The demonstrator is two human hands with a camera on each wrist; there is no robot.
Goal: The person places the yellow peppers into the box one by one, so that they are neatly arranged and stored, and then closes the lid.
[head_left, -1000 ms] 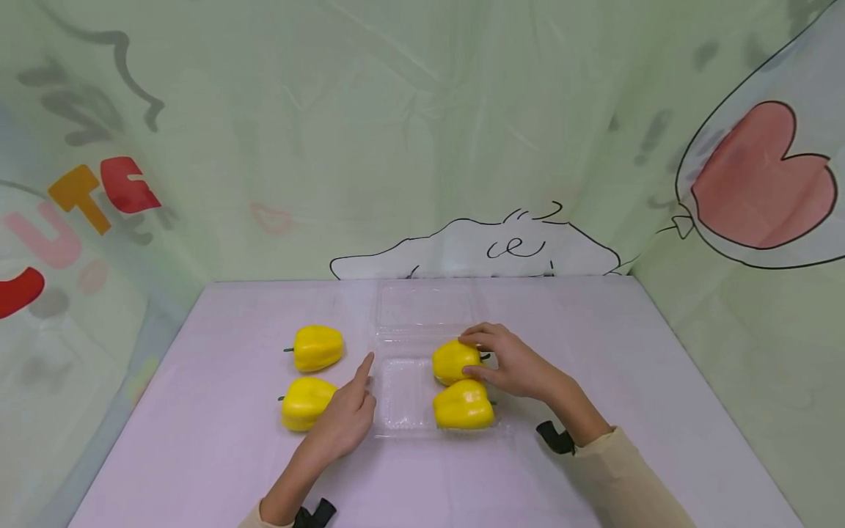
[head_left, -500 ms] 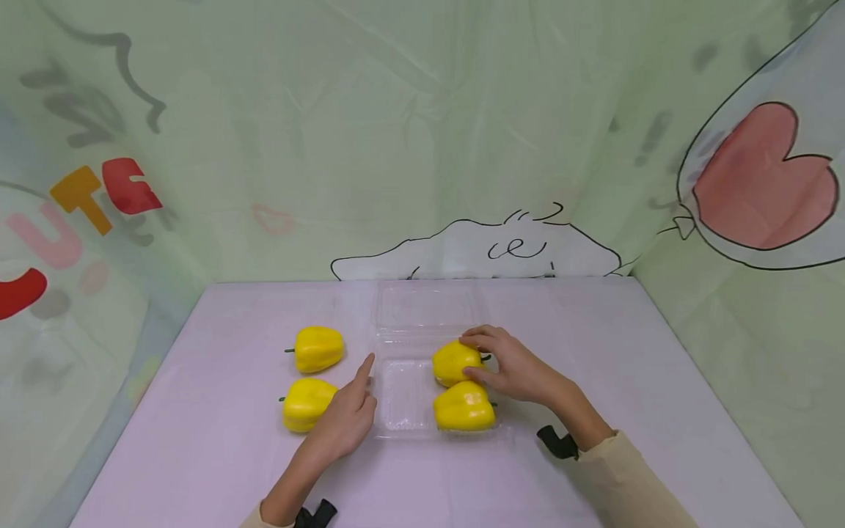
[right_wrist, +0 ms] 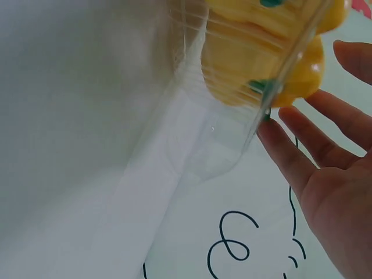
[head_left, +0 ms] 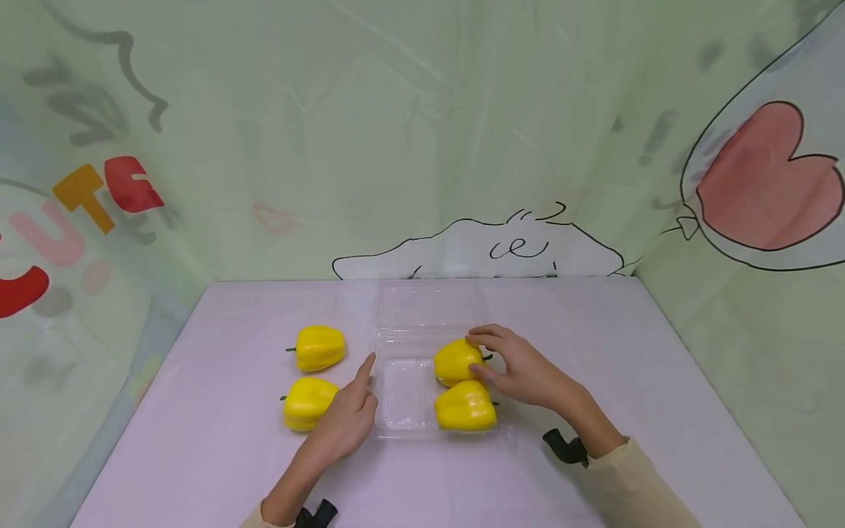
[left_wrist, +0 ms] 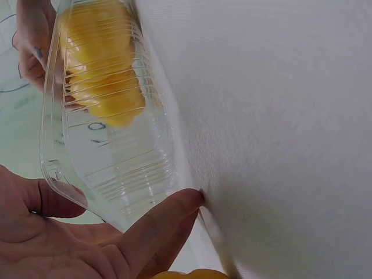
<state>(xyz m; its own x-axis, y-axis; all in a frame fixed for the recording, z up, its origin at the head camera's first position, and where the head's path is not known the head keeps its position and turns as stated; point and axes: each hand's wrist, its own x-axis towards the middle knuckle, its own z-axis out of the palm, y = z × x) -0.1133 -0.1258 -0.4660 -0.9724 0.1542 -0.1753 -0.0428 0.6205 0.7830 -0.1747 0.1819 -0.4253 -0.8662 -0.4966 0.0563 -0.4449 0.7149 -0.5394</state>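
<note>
A clear plastic clamshell box [head_left: 405, 396] lies with its lid [head_left: 429, 304] folded back. In its right half sit two yellow bell peppers, a rear one [head_left: 457, 363] and a front one [head_left: 466, 405], stems to the right. My right hand [head_left: 521, 367] is at the rear pepper, fingers spread; in the right wrist view the fingertips [right_wrist: 273, 131] lie right by the box rim and the thumb stands apart from the pepper. My left hand [head_left: 346, 414] rests along the box's left side, index finger extended; in the left wrist view its thumb [left_wrist: 58, 200] is at the rim.
Two more yellow peppers lie left of the box, a rear one [head_left: 320, 348] and a front one [head_left: 308, 403] partly behind my left hand. A pale cloth-covered table [head_left: 561, 308] meets a printed curtain [head_left: 422, 147] at the back and sides.
My right hand has drawn slightly to the right, its fingers loosening from the rear pepper. The left hand and the peppers have stayed in place.
</note>
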